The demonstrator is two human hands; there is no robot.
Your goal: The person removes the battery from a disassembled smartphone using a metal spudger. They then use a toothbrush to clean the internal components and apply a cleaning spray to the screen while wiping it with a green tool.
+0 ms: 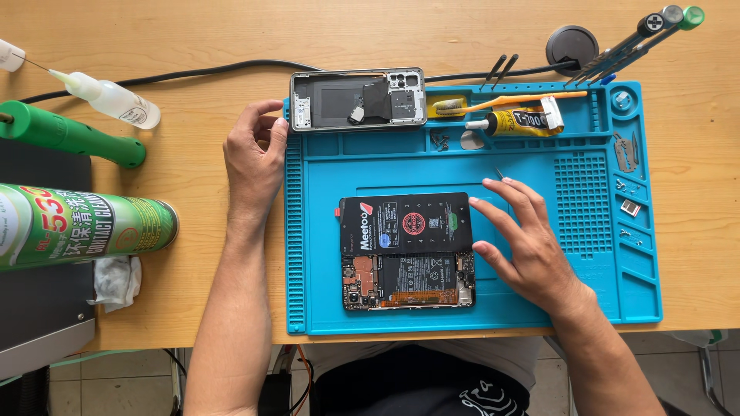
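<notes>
Opened phone: lying flat on the near middle of the blue mat (539, 312), an opened phone (408, 280) shows its circuit boards and a battery, long side running left to right.
Black battery: a loose black battery (405, 223) with a printed label lies just beyond the opened phone, overlapping its far edge.
Right hand: the right hand (524, 243) rests on the mat to the right of the black battery, fingers spread and relaxed, grasping nothing; the fingertips are just beside the battery's right end, and contact cannot be told.
Left hand: the left hand (253, 158) rests on the wooden table (193, 185) at the mat's far left corner, fingers loosely curled and holding nothing, close beside the back cover.
Back cover: a grey phone back cover (358, 98), inner side up, lies across the mat's far left edge.
Glue tube: a yellow and black glue tube (518, 121) lies in the mat's far tray, with an orange-handled tool (509, 101) just beyond it.
Screwdrivers: several screwdrivers (636, 40) lean in at the far right corner.
Spray can: a green spray can (81, 226) lies on its side on the table, well left of the mat, with a crumpled cloth (116, 281) near it.
Dropper bottle: a clear dropper bottle (108, 98) lies at far left, beside a green cylinder tool (69, 135).
Cable: a black cable (185, 74) runs along the far table.
</notes>
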